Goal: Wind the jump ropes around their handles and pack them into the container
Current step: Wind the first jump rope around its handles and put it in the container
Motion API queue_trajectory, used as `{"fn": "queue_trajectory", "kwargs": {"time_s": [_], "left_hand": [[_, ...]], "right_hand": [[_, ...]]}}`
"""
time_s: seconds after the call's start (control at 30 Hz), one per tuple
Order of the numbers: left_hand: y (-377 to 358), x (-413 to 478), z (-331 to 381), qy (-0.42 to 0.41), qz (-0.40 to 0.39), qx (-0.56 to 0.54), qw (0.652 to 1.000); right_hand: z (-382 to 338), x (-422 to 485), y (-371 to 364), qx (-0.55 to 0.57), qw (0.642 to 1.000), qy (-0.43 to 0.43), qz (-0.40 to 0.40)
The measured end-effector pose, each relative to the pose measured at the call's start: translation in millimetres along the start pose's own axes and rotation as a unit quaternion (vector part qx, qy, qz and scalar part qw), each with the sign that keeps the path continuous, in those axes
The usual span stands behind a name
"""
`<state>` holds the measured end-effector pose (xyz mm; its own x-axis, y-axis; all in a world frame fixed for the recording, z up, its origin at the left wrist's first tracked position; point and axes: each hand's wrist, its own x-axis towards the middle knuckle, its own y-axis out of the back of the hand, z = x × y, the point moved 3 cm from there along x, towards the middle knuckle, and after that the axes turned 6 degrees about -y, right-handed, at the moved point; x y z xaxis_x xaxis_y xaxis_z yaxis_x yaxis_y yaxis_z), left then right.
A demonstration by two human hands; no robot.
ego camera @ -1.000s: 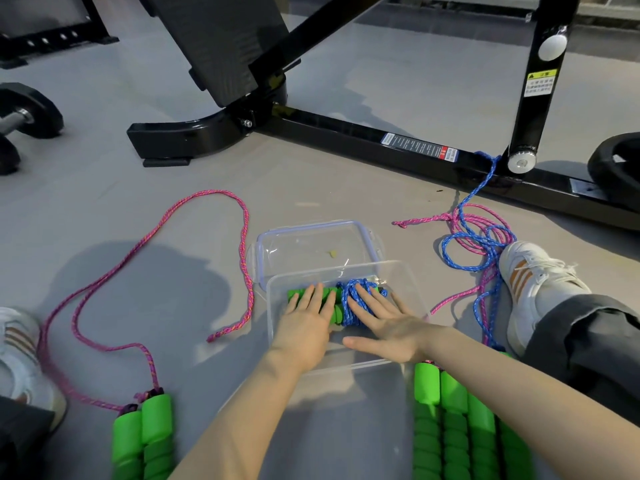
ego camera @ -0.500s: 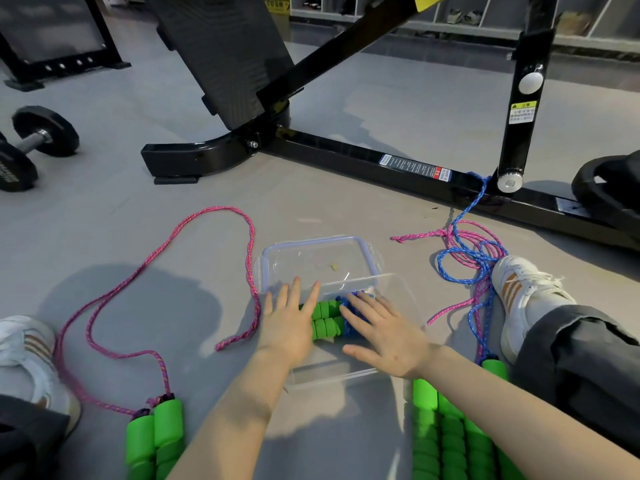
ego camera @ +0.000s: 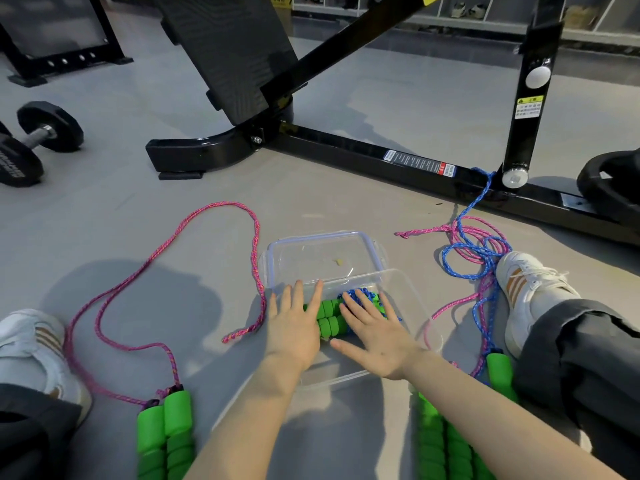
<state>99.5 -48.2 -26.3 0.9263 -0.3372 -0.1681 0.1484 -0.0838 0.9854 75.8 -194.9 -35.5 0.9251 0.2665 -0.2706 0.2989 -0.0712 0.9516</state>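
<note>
Clear plastic container (ego camera: 424, 320) stands on the grey floor (ego camera: 104, 188) between the person's legs. Inside it lies one wound jump rope (ego camera: 329, 318): two green foam handles side by side, with blue cord wrapped round their right part. The left hand (ego camera: 294, 327) lies flat over the handles' left end, fingers (ego camera: 316, 297) straight and slightly spread, gripping nothing. The right hand (ego camera: 377, 337) lies flat over the blue winding, fingers straight and thumb out to the side, likewise holding nothing. The lid (ego camera: 325, 249) lies just behind the container (whether it touches the far rim cannot be told). Left of the container a pink rope (ego camera: 194, 223) trails loose across the floor to a pair of green handles (ego camera: 166, 434) lying together. Right of the container, blue and pink cords (ego camera: 474, 251) lie tangled and unwound, with more green handles (ego camera: 440, 445) nearer the person. One blue strand runs up to the black bench frame (ego camera: 346, 147) beyond the container. Writing noted: a white and red label (ego camera: 420, 162) on the frame bar and a yellow warning sticker (ego camera: 528, 107) on its upright, both too small to read. White lettering on a dumbbell (ego camera: 52, 126) far left of the container is illegible.
</note>
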Motion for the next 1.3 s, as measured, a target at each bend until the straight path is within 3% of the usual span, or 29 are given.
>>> {"fn": "queue_trajectory", "kwargs": {"time_s": [0.13,0.27,0.37,0.47,0.53,0.8,0.93,1.1,1.2,1.3], "left_hand": [[-4.9,-20.1,-0.4,0.044,-0.004,0.013,0.999],[-2.8,-44.7,1.1,0.107,-0.024,0.0,0.994],[-1.8,-66.8,5.3,0.145,-0.048,-0.016,0.988],[-0.2,-84.0,12.7,0.177,-0.064,-0.036,0.982],[5.5,-94.7,20.2,0.158,-0.046,-0.034,0.986],[13.5,-132.2,-0.2,0.022,0.126,-0.045,0.991],[-3.1,-113.6,-24.8,-0.04,0.114,0.03,0.992],[-5.2,-110.2,-27.5,-0.074,-0.028,0.091,0.993],[-5.0,-113.5,-18.7,-0.063,0.002,0.067,0.996],[-13.7,-121.2,-4.8,-0.081,0.07,0.023,0.994]], "right_hand": [[-6.7,-18.2,8.1,0.003,0.995,0.0,0.101],[-11.6,-36.1,12.7,-0.047,0.982,-0.092,0.159],[-17.8,-62.2,24.6,-0.001,0.963,-0.167,0.213],[-24.2,-81.0,22.7,0.117,0.948,-0.272,0.12],[-33.8,-86.7,14.0,0.176,0.939,-0.289,0.061],[-11.3,-69.0,22.6,0.08,0.984,-0.158,0.008],[-8.7,-46.0,38.0,-0.003,0.998,-0.068,0.012],[-16.2,-38.6,31.5,-0.087,0.992,-0.018,0.089],[-21.8,-55.1,17.5,-0.066,0.98,0.031,0.183],[-26.4,-76.9,5.5,-0.077,0.979,0.081,0.171]]}}
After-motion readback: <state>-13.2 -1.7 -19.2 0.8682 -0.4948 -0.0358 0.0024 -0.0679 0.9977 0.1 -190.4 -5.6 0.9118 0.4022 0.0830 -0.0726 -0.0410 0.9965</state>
